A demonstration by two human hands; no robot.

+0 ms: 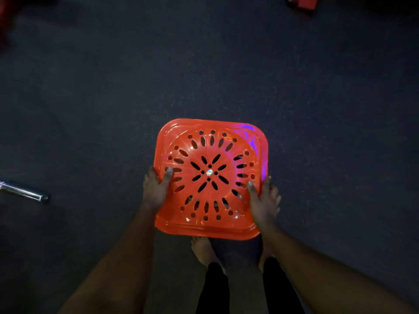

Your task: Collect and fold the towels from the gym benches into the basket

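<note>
The dark floor [204,64] is lying open from 10 through 2 o'clock of the orange basket [210,123], leaving free passage for a hand there. A metal bar [25,191] is lying at 9 o'clock, well apart from the basket. A red object [303,3] is sitting far out at 1 o'clock. The left hand [156,189] and right hand [264,205] are gripping the basket's 8 and 4 o'clock edges, and bare feet [204,250] are standing at 6 o'clock, partly hidden by it.
</note>
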